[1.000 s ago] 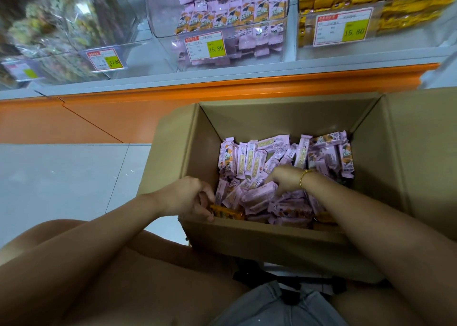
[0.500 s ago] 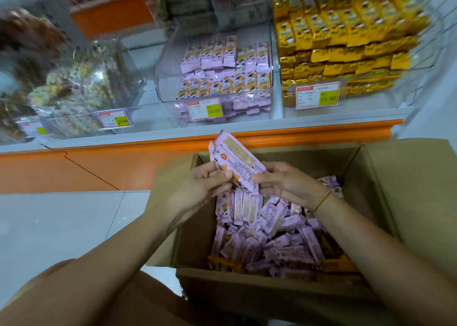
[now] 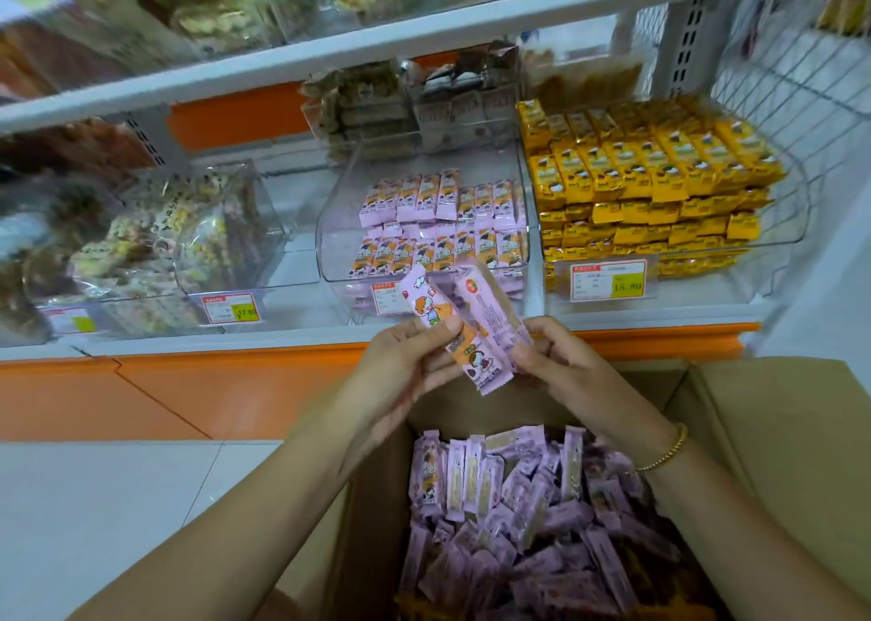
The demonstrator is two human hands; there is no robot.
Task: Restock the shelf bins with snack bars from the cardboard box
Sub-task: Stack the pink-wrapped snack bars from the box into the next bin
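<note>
Between my two hands I hold up a small bunch of pink snack bars (image 3: 464,323) over the open cardboard box (image 3: 777,436). My left hand (image 3: 405,366) grips the bunch from the left, thumb across a wrapper. My right hand (image 3: 561,361) pinches the bunch from the right. The box below holds several loose pink snack bars (image 3: 528,517). Just beyond the held bars stands the clear shelf bin (image 3: 339,224), partly filled with rows of the same pink bars (image 3: 443,224).
A clear bin of yellow bars (image 3: 660,182) stands to the right, with a price tag (image 3: 608,281) on its front. Left of the pink bin are bins of bagged snacks (image 3: 155,243). An orange shelf base (image 3: 188,394) runs below, with pale floor tiles (image 3: 94,502) at the left.
Both hands came up out of the box with a bunch of pink bars and now hold it higher, close in front of the pink bin. The view has tilted up toward the shelves.
</note>
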